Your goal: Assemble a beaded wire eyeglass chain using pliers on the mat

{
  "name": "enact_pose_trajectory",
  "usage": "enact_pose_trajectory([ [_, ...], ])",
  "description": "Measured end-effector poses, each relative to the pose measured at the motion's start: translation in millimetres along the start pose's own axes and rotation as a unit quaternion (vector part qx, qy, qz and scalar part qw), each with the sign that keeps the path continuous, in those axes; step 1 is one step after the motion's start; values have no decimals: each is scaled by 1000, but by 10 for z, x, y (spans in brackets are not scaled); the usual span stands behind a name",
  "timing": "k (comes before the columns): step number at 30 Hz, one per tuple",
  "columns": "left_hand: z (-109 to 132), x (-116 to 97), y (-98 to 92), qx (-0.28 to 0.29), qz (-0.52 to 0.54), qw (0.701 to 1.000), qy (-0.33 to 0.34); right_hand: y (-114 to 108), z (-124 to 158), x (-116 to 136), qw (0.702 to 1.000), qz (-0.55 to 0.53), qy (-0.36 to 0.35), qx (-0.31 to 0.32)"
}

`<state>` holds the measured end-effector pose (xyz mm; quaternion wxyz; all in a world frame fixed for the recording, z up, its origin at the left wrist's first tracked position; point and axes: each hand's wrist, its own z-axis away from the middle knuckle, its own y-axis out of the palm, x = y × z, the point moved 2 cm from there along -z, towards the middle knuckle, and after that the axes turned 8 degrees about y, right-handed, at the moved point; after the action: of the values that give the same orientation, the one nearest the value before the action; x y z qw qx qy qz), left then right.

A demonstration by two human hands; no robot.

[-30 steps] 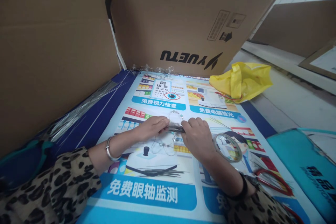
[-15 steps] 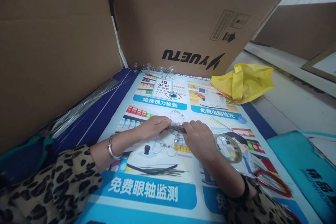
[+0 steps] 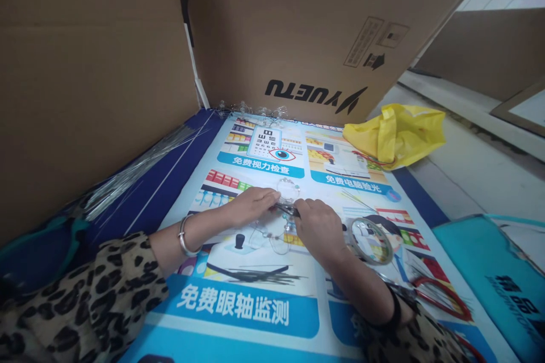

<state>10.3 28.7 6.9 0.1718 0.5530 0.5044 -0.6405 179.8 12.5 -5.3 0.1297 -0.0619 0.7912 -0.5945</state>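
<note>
Clear-beaded wire loops (image 3: 297, 186): the left grip (image 3: 252, 206) pinches them (presumably for steadiness) beside a slim dark metal tool (image 3: 289, 209), clamped in the right grip (image 3: 320, 228).

Metal tool (image 3: 288, 209): slim, dark, held crosswise, partly hidden.
Beaded loop (image 3: 297, 188): rounded, pale, just beyond the tool.
Beaded wires (image 3: 269, 235): thin, curved into open loops on the tool's near side.
</note>
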Motion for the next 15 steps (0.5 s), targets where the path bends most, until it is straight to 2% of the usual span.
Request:
enact_pose_trajectory([
  [15,12,50,8,9,64,997,-39,18,-18,-39,999,-23,25,34],
])
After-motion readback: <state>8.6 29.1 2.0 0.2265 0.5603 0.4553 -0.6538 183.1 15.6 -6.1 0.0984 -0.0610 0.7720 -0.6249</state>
